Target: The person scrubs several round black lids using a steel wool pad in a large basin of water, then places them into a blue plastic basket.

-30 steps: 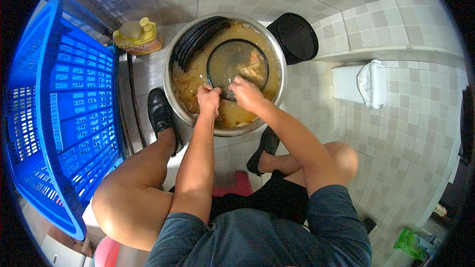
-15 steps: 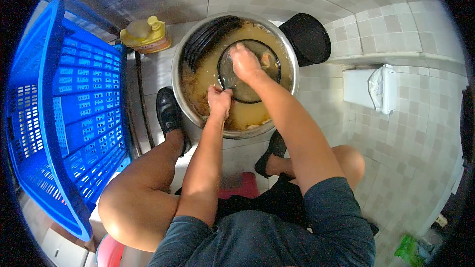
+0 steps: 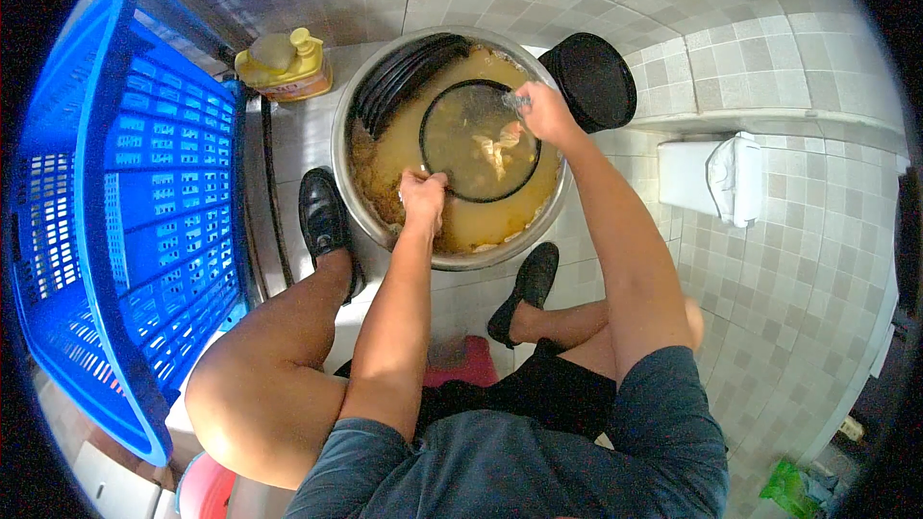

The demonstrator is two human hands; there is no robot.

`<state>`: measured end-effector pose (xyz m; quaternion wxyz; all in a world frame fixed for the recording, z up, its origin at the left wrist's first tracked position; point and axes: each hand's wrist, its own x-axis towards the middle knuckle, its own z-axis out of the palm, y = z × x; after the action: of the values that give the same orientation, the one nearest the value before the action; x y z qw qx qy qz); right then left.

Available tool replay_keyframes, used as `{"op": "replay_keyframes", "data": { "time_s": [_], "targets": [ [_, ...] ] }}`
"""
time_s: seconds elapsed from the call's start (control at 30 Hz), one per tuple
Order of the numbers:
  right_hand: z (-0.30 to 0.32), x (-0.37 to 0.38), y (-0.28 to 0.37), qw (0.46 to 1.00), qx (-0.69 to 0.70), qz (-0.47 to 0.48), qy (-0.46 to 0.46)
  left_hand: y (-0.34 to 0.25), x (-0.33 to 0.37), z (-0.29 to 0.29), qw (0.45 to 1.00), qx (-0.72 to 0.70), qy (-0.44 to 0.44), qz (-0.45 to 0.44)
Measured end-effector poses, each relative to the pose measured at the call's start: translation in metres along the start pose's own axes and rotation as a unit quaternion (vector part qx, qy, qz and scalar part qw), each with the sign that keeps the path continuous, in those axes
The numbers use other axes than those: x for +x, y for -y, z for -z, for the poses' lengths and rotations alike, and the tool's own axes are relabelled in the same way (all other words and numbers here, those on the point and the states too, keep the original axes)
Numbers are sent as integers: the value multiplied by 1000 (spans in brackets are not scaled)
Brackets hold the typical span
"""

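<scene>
A wide metal basin (image 3: 343,194) of murky yellowish-brown water stands on the floor between my feet. Partly under the water is a round black-rimmed plate (image 3: 450,149), and my left hand (image 3: 423,198) pinches its lower left rim. My right hand (image 3: 546,115) is at the plate's upper right edge, closed on a silvery, crumpled scouring pad (image 3: 517,99). Pale orange and whitish scraps (image 3: 500,150) show over the plate. Several black plates (image 3: 399,82) lean overlapped along the basin's upper left wall. Murky water hides the plate's underside.
A large blue plastic basket (image 3: 183,192) stands on the left. Behind the basin's left side is a yellow jug (image 3: 286,65). A stack of black round dishes (image 3: 591,82) sits beside the basin's right. A white bin (image 3: 707,178) stands by the right wall.
My right hand has moved right, from over the plate's middle to its upper right edge, uncovering the scraps. My left hand stays on the rim.
</scene>
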<state>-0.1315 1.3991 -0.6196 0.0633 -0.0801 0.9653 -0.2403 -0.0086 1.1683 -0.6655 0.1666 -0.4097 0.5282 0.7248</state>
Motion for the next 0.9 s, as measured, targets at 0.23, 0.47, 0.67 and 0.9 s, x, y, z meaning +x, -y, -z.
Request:
{"op": "replay_keyframes", "data": {
  "time_s": [0.23, 0.47, 0.67, 0.9],
  "targets": [
    [-33, -69, -33, 998, -61, -32, -7, 5, -3, -9, 1000, -4, 17, -3],
    [-48, -104, 42, 989, -85, -124, -13, 5, 2, 2, 999, -20, 36, -6],
    [-68, -109, 74, 998, 11, -62, -15, 4, 0, 6, 999, 12, 33, -41],
    [-59, -72, 69, 998, 2, -29, -51, -7, -7, 5, 999, 8, 24, -26]
  ]
}}
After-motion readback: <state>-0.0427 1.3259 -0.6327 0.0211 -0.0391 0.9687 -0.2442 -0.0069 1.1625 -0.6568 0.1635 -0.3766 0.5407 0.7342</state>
